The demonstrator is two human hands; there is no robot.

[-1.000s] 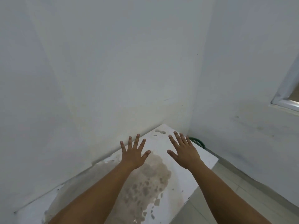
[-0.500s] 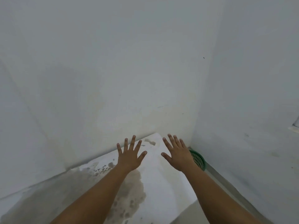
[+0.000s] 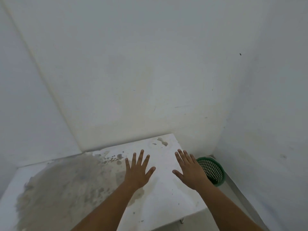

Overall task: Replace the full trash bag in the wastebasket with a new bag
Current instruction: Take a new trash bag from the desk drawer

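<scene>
Wastebasket (image 3: pixel 212 170) of green plastic mesh, round, sits on the floor in the corner where two smooth white walls (image 3: pixel 133 72) meet. It is just right of the right hand (image 3: pixel 190 170). Left hand (image 3: pixel 137 171) and right hand are spread flat, fingers apart, holding nothing, above a white table (image 3: pixel 166 202) with big brown stains (image 3: pixel 66 189).

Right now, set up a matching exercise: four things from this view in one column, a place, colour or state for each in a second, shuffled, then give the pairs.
Things
1. left hand
2. right hand
3. wastebasket
4. white ledge

Descriptions
A. green mesh, on the floor in the corner
B. stained grey-brown on its left part
C. open, fingers spread, overlapping the basket's rim in the view
D. open, fingers spread, over the stain's right edge

Pairs: 1-D, 2-C, 3-A, 4-B
</scene>
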